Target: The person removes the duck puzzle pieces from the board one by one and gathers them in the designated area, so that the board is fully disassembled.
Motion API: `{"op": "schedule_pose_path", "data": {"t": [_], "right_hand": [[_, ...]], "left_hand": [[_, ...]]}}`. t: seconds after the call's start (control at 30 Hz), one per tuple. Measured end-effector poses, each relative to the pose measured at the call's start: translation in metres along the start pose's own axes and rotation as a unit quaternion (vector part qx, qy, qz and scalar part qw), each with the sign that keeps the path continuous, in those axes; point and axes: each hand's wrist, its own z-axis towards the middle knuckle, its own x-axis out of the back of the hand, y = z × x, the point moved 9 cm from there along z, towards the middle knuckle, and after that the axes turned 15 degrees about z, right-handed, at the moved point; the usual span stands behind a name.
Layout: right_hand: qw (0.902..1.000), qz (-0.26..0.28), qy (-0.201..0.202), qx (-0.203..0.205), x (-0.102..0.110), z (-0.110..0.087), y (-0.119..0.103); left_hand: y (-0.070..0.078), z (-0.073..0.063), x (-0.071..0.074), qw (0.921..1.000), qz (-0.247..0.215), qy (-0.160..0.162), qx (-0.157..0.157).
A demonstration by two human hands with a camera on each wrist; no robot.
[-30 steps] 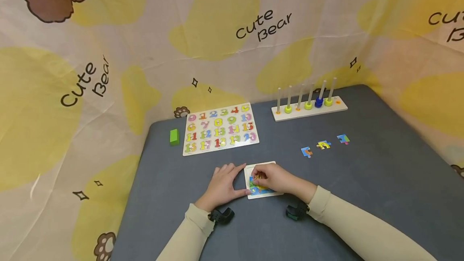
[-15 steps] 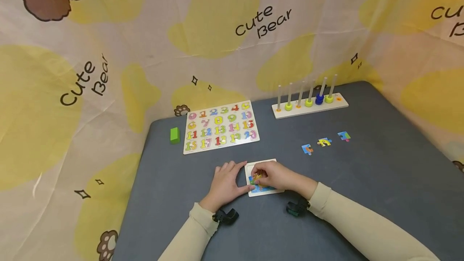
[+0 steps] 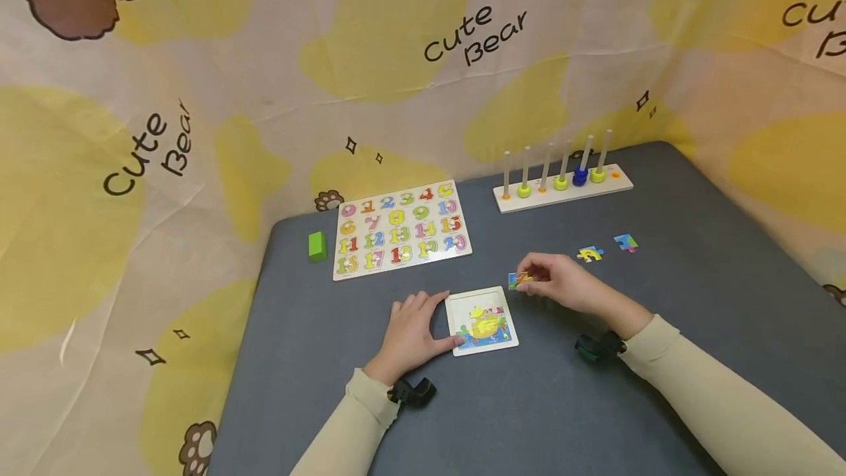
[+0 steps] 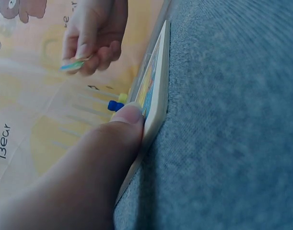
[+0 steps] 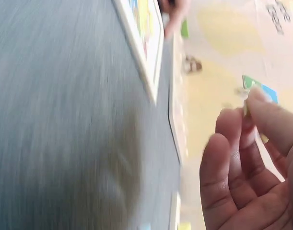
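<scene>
My right hand (image 3: 562, 283) pinches a small jigsaw piece (image 3: 517, 281) with blue, green and orange-yellow on it, between thumb and fingers. It hangs just off the back right corner of the small wooden puzzle tray (image 3: 464, 300). The right wrist view shows the same piece (image 5: 269, 93) at the fingertips. Inside the tray, a yellow, blue and green picture (image 3: 485, 327) fills the front part; bare wood shows behind it. My left hand (image 3: 413, 336) rests at the tray's left side, its thumb (image 4: 127, 115) on the front left rim and its fingers stretched toward the back left corner.
Two loose jigsaw pieces, a yellow one (image 3: 590, 253) and a blue-green one (image 3: 626, 242), lie to the right. Behind stand a number board (image 3: 402, 230), a green block (image 3: 317, 247) and a pegged counting stand (image 3: 562, 189). A printed cloth hangs behind the table.
My right hand has left the tray, moving right and back with a piece pinched. The leftmost loose piece is out of sight where the hand now is. My left hand stays put.
</scene>
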Motion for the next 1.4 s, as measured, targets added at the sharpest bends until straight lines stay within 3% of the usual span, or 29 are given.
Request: {"op": "schedule_pose_path", "data": {"t": [0.17,0.4,0.67,0.97,1.2,1.4], "right_hand": [[0.9985,-0.044,0.033,-0.005,0.039,-0.017,0.004],[0.9924,-0.055,0.082,-0.073,0.066,-0.037,0.016],[0.9912,-0.074,0.076,-0.08,0.06,-0.045,0.026],[0.9856,-0.103,0.065,-0.117,0.055,-0.051,0.037],[0.9799,-0.156,0.085,-0.092,0.056,-0.05,0.031],[0.978,-0.158,0.096,-0.096,0.057,-0.051,0.031]], "left_hand": [[0.0,0.0,0.001,1.0,0.0,-0.001,-0.003],[0.0,-0.001,0.001,1.0,0.001,0.002,-0.007],[0.001,0.0,0.001,1.0,0.001,0.002,-0.009],[0.0,-0.001,0.0,1.0,-0.003,-0.007,-0.005],[0.0,0.0,0.001,1.0,0.003,0.001,-0.007],[0.001,-0.001,0.001,1.0,0.0,-0.006,-0.007]]}}
